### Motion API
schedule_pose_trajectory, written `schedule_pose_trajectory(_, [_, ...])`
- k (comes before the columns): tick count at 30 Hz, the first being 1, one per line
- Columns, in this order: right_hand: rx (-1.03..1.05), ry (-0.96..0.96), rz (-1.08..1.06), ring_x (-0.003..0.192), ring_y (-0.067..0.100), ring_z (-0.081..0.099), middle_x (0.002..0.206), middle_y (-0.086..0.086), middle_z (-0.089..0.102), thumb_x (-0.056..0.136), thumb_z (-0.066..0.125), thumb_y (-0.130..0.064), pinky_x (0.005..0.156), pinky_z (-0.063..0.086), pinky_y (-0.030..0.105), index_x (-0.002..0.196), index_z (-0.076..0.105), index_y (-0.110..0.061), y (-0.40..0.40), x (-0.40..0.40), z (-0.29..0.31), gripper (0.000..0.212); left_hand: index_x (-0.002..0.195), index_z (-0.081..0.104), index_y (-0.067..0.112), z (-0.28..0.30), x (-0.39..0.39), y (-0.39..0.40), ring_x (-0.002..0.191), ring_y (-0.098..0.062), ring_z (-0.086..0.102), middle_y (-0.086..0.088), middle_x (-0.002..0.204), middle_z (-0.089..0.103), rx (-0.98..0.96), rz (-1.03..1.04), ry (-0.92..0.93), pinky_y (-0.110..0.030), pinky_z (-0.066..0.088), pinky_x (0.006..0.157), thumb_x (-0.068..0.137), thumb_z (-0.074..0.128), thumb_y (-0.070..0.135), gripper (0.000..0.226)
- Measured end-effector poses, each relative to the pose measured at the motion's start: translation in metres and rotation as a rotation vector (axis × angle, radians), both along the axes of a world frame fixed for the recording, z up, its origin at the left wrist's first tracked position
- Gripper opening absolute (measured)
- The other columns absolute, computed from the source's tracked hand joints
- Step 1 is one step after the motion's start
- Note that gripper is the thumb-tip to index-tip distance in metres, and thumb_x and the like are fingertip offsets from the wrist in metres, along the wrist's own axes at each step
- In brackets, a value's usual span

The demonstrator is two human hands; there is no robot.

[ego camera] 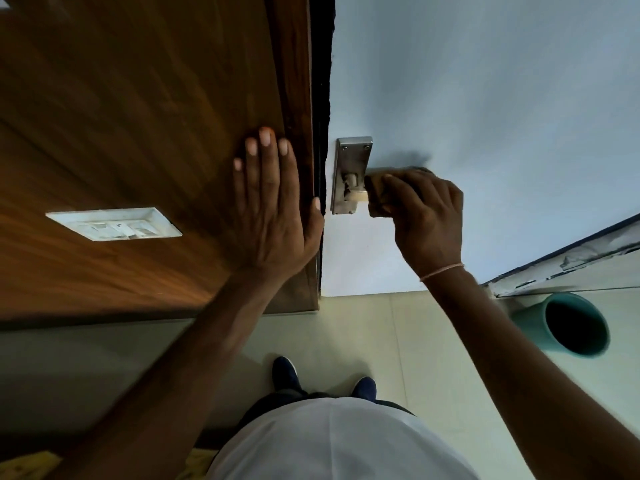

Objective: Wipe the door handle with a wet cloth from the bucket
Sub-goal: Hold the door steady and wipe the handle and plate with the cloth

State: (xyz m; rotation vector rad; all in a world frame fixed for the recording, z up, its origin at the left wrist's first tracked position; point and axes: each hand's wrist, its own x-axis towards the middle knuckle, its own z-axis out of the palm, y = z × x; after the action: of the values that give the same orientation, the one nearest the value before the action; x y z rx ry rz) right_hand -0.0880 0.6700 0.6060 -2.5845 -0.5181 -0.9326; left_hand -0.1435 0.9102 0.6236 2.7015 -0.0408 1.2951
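Observation:
A steel door handle plate (351, 157) is screwed to the pale blue-white door (485, 98). My right hand (426, 216) is closed around a tan cloth (375, 192) that is wrapped over the lever, so most of the lever is hidden. My left hand (273, 206) lies flat with its fingers spread on the brown wooden panel (138, 116) beside the door's edge and holds nothing. A teal bucket (561, 323) stands on the floor at the lower right; its inside looks dark.
A white switch plate (114, 224) is set in the wooden panel at the left. Pale floor tiles (363, 327) run below the door. My dark shoes (285, 374) stand close to the door. A worn threshold strip (568, 261) lies at the right.

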Motion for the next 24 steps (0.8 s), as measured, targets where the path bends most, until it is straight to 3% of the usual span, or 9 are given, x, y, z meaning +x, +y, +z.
schedule_pose_trajectory(4, [0.008, -0.001, 0.013, 0.130, 0.031, 0.066, 0.129, 0.002, 0.075, 0.097, 0.077, -0.012, 0.106, 0.045, 0.047, 0.127, 0.077, -0.019, 0.022, -0.002, 0.004, 0.032, 0.171, 0.003, 0.011, -0.011, 0.002, 0.022, 0.167, -0.029, 0.005, -0.021, 0.171, 0.021, 0.121, 0.029, -0.020, -0.049, 0.005, 0.138, 0.106, 0.062, 0.036, 0.091])
schedule_pose_trajectory(9, [0.014, -0.001, 0.124, 0.124, 0.034, 0.067, 0.127, 0.005, 0.075, 0.099, 0.071, -0.011, 0.105, 0.046, 0.046, 0.127, 0.077, -0.017, 0.060, -0.011, 0.010, 0.029, 0.172, 0.008, 0.010, -0.024, 0.014, 0.030, 0.169, -0.025, -0.004, -0.020, 0.169, 0.023, 0.190, 0.103, -0.091, -0.049, 0.004, 0.138, 0.108, 0.053, 0.044, 0.085])
schedule_pose_trajectory(12, [-0.020, -0.013, 0.103, 0.126, 0.031, 0.068, 0.130, 0.004, 0.074, 0.099, 0.071, -0.014, 0.103, 0.045, 0.045, 0.129, 0.076, -0.019, 0.026, -0.003, 0.006, 0.031, 0.172, 0.011, 0.010, -0.029, 0.020, 0.033, 0.169, -0.026, -0.003, -0.018, 0.174, 0.018, 0.207, 0.110, -0.133, -0.050, 0.005, 0.138, 0.108, 0.047, 0.047, 0.082])
schedule_pose_trajectory(16, [-0.086, -0.012, 0.015, 0.121, 0.027, 0.069, 0.126, -0.001, 0.074, 0.100, 0.075, -0.021, 0.099, 0.044, 0.044, 0.126, 0.076, -0.023, -0.017, 0.005, 0.007, 0.026, 0.172, 0.010, 0.010, -0.031, 0.025, 0.032, 0.169, -0.026, -0.003, -0.007, 0.182, -0.006, 0.214, 0.109, -0.184, -0.050, 0.004, 0.138, 0.110, 0.038, 0.048, 0.078])
schedule_pose_trajectory(21, [-0.131, 0.019, 0.111, 0.115, 0.031, 0.066, 0.125, 0.002, 0.073, 0.098, 0.070, -0.019, 0.097, 0.043, 0.043, 0.132, 0.072, -0.024, 0.040, -0.001, 0.011, 0.034, 0.171, 0.012, 0.009, -0.032, 0.027, 0.030, 0.169, -0.027, 0.000, -0.007, 0.182, -0.005, 0.200, 0.117, -0.224, -0.051, 0.006, 0.138, 0.109, 0.040, 0.046, 0.078])
schedule_pose_trajectory(24, [-0.144, 0.030, 0.129, 0.113, 0.032, 0.066, 0.125, 0.004, 0.071, 0.097, 0.065, -0.016, 0.098, 0.043, 0.043, 0.134, 0.070, -0.023, 0.030, 0.003, 0.010, 0.037, 0.171, 0.012, 0.009, -0.034, 0.026, 0.030, 0.169, -0.027, 0.001, -0.007, 0.182, -0.004, 0.198, 0.116, -0.226, -0.052, 0.007, 0.137, 0.109, 0.040, 0.046, 0.078])
